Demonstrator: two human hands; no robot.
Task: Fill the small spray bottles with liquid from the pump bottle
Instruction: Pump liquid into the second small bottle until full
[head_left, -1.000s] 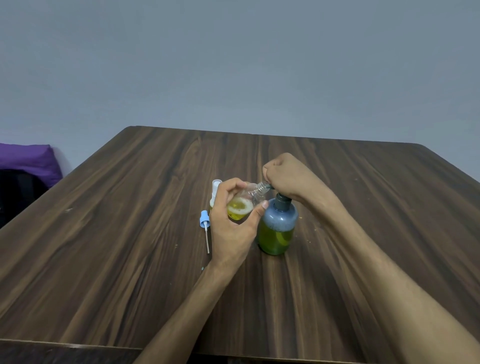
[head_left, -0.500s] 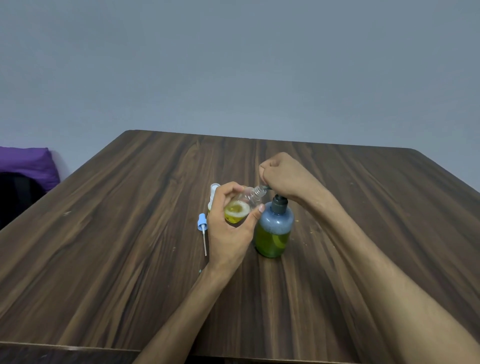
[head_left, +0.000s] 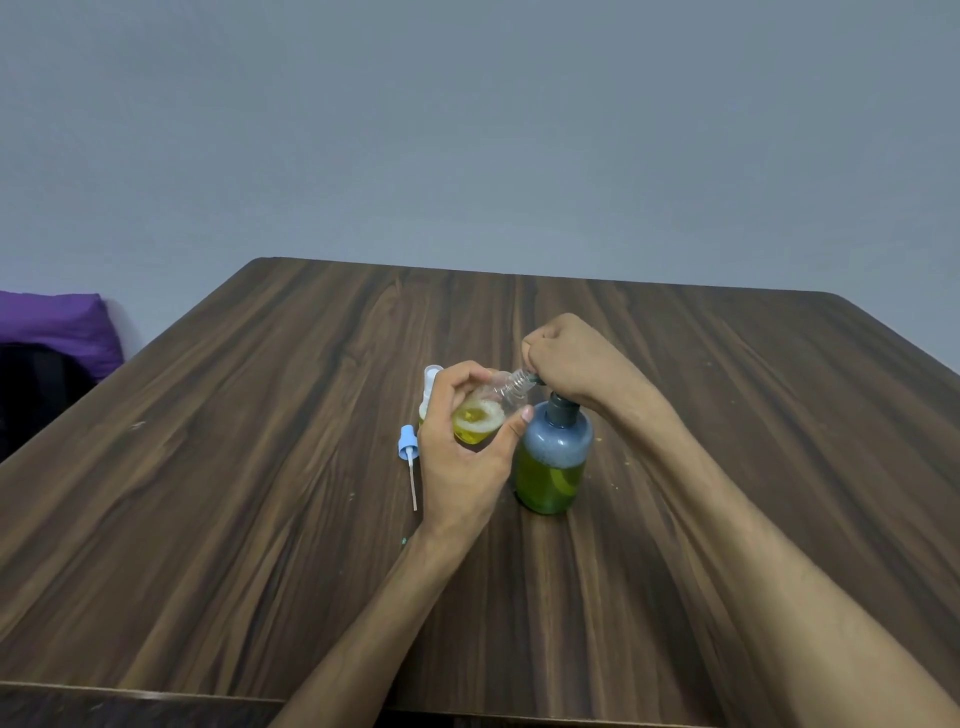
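Note:
A blue-tinted pump bottle (head_left: 554, 457), half full of green-yellow liquid, stands on the wooden table (head_left: 260, 467). My right hand (head_left: 563, 358) is curled in a fist over its dark pump head, which is mostly hidden. My left hand (head_left: 462, 452) grips a small clear spray bottle (head_left: 485, 413), tilted with its threaded neck at the pump nozzle; foamy yellow liquid sits in its lower part. A second small bottle with a white cap (head_left: 429, 387) stands behind my left hand, partly hidden.
A loose blue spray head with its long dip tube (head_left: 409, 460) lies on the table left of my left hand. A purple cushion (head_left: 57, 327) on something dark sits beyond the table's left edge. A grey wall is behind.
Both hands and both bottles keep the same pose. The view has shifted slightly.

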